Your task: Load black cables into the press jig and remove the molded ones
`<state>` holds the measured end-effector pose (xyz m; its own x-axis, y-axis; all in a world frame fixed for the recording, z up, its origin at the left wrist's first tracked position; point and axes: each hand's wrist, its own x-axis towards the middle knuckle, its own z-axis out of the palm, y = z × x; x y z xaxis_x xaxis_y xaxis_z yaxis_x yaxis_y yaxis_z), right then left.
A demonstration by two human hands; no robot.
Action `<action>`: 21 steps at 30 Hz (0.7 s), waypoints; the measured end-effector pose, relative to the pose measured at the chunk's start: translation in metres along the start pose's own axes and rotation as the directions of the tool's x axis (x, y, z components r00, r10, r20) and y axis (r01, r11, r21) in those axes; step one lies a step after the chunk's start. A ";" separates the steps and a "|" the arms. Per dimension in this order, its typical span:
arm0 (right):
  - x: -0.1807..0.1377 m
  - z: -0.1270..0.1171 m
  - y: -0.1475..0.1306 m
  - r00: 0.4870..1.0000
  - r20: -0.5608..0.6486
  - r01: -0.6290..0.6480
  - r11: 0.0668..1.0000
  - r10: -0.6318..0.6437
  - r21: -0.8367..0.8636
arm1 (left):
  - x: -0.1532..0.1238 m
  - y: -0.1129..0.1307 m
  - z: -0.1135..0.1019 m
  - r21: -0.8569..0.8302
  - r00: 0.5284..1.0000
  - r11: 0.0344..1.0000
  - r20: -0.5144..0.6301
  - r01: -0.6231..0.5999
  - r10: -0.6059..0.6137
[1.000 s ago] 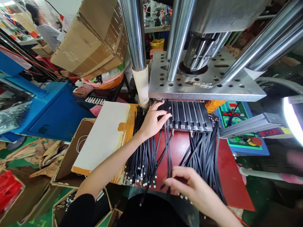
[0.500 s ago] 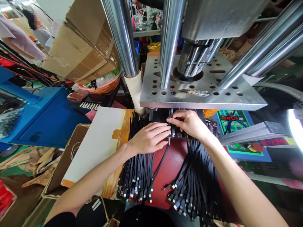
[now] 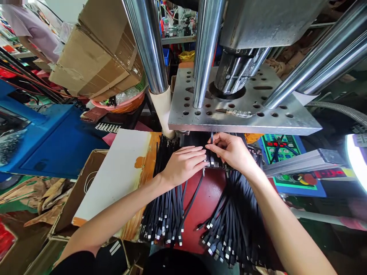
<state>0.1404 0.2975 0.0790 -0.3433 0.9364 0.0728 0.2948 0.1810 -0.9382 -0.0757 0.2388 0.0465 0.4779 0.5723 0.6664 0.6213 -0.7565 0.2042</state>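
Observation:
Under the press plate (image 3: pixel 243 122), both hands work at a dark metal fixture (image 3: pixel 216 164) with small silver connectors set in it. My left hand (image 3: pixel 186 166) lies over the fixture's left side, fingers stretched out, its fingertips by the connectors. Thumb and index finger of my right hand (image 3: pixel 232 151) pinch a flat black cable (image 3: pixel 212 138) that rises toward the plate. One black cable (image 3: pixel 195 194) runs down from the fixture's front edge. On either side hang a left cable bundle (image 3: pixel 164 214) and a right cable bundle (image 3: pixel 229 225), both with metal plug ends.
Steel guide columns (image 3: pixel 146 46) surround the plate, on which a knife-like tool (image 3: pixel 235 112) lies. A white board (image 3: pixel 114 172) and an open carton (image 3: pixel 69 198) are at left. At right stand a control panel (image 3: pixel 281 147) and a metal bar (image 3: pixel 306 160). Another person (image 3: pixel 37 30) is far left.
My right hand has shifted slightly right along the fixture, and the cable at its fingertips stands farther right. My left hand has slid a little right. The person in the background has moved.

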 end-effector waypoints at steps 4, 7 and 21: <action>0.000 0.000 0.000 1.000 -0.001 0.007 1.000 -0.007 -0.002 | 0.001 -0.004 0.004 -0.032 1.000 0.999 -0.019 0.002 -0.003; 0.001 0.001 0.000 1.000 0.001 0.025 1.000 -0.025 0.002 | 0.002 -0.011 -0.001 -0.003 0.995 0.996 0.027 -0.093 0.093; 0.000 0.000 -0.004 1.000 0.010 0.027 0.999 -0.027 -0.017 | 0.024 -0.006 -0.020 0.154 0.947 0.973 0.296 -0.174 0.123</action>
<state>0.1390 0.2966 0.0825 -0.3598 0.9282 0.0947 0.3010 0.2115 -0.9299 -0.0806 0.2504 0.0756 0.7129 0.5431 0.4436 0.6167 -0.7867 -0.0278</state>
